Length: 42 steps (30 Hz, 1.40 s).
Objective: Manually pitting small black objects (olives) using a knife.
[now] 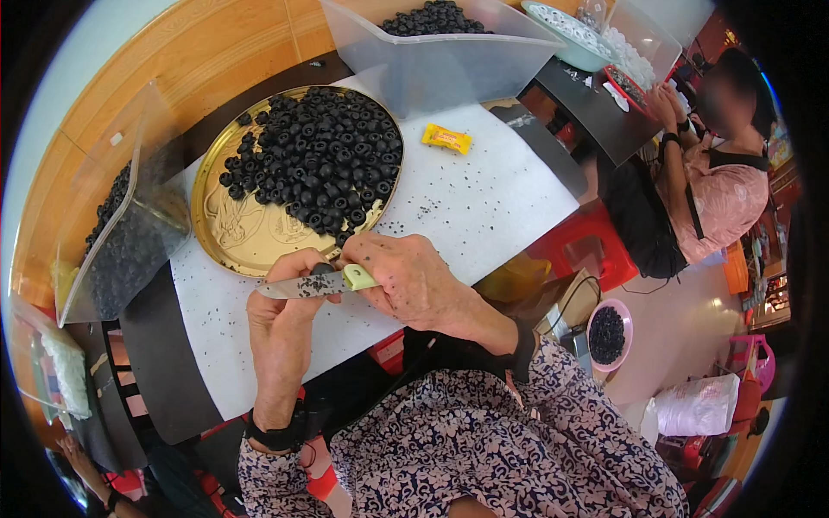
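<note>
My right hand (413, 278) grips a small knife by its pale green handle (358, 276). The knife's blade (294, 287) points left and has black crumbs stuck on it. Between the fingers of my left hand (287, 293) is a small round black part (322, 268), right against the blade, with my right fingertips close beside it. Just beyond both hands lies a gold oval tray (226, 231), heaped with black ring-like parts (324, 155) that have holes in them. Beneath the tray and hands, white paper (484, 186) is sprinkled with black crumbs.
A clear bin (440, 73) of black parts stands behind the tray; another clear bin (129, 233) is at the left. A yellow wrapped packet (447, 138) lies on the paper. At the right a co-worker (721, 181) sits near a red stool (596, 246) and a pink basin (628, 344).
</note>
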{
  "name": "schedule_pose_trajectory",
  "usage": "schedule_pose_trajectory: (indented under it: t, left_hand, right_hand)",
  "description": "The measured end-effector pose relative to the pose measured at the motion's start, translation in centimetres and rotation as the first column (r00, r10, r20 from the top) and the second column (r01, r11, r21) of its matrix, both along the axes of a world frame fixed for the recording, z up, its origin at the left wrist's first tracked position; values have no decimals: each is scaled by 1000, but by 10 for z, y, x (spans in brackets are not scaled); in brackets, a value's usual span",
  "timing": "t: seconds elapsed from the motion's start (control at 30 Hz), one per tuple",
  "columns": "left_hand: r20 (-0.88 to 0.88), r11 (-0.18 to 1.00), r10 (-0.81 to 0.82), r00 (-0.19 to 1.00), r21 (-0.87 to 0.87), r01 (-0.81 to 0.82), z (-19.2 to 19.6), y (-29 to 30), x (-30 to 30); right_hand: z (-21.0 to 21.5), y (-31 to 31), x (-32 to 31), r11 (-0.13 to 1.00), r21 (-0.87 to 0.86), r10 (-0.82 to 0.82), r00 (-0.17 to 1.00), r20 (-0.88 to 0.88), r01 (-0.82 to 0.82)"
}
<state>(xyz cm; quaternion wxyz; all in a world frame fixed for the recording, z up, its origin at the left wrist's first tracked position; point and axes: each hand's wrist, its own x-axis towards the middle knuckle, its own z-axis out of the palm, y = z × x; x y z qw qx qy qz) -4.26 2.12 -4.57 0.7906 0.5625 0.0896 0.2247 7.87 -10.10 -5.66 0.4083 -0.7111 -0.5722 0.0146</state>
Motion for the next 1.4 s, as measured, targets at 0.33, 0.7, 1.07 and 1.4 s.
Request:
schedule_pose_trajectory:
  t: [0.33,0.7,1.07,1.4]
  left_hand:
    - [14,998,-25,1000,-54,25,0,2,1]
    - [-1,994,-68,998,84,68,12,2,-14]
    - [-114,974,-12,993,223,37,-5,-1,-9]
    - [-158,973,-32,987,223,67,-2,-3,-4]
  right_hand:
    - [0,3,-3,998,42,-53,999,-9,54]
    - [-3,6,6,992,39,-120,992,-22,121]
    - [12,-6,-5,958,223,284,687,-668,-179]
    - [1,-7,-1,946,278,314,663,-679,-164]
